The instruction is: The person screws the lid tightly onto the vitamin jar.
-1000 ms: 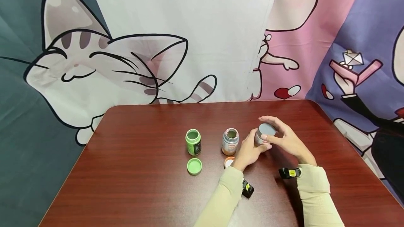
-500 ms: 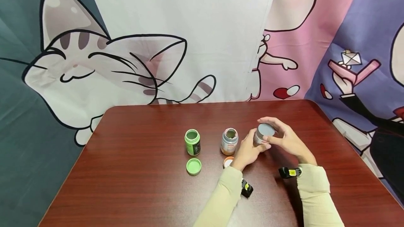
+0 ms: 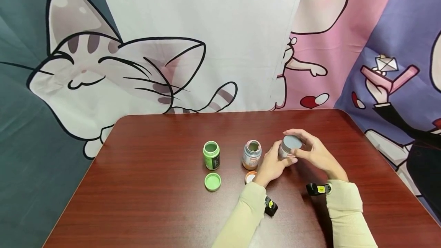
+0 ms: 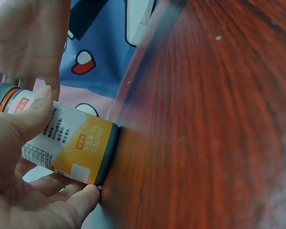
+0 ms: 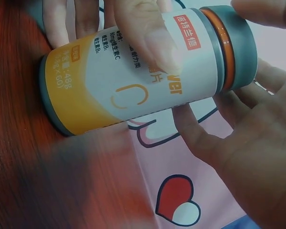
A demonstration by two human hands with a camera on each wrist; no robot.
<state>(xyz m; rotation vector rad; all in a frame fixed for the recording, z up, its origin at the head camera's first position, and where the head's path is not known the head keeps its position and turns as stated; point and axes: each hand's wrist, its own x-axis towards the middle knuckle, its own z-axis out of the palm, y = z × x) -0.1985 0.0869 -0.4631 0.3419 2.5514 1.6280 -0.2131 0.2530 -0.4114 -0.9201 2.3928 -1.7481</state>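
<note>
A supplement bottle point(image 5: 190, 81) with a white and yellow label stands on the table, its grey cap point(image 3: 292, 142) on top. An orange band point(image 5: 225, 45) shows beneath the cap in the right wrist view. My left hand point(image 3: 271, 167) grips the bottle's body from the left, thumb across the label. Curled around the cap from the right is my right hand point(image 3: 318, 156), thumb at its near edge and fingers on the far side. The cap hides part of the right fingers in the head view.
Left of my hands stands an uncapped grey bottle point(image 3: 251, 158), with an orange-rimmed lid point(image 3: 250, 177) partly hidden by my left hand. Farther left is an uncapped green bottle point(image 3: 211, 158), its green lid point(image 3: 212, 181) in front. A printed cloth point(image 3: 206, 18) hangs behind the table point(image 3: 155, 202).
My right thumb has slid a little to the right along the cap's near edge. My left hand and the bottle have stayed in place.
</note>
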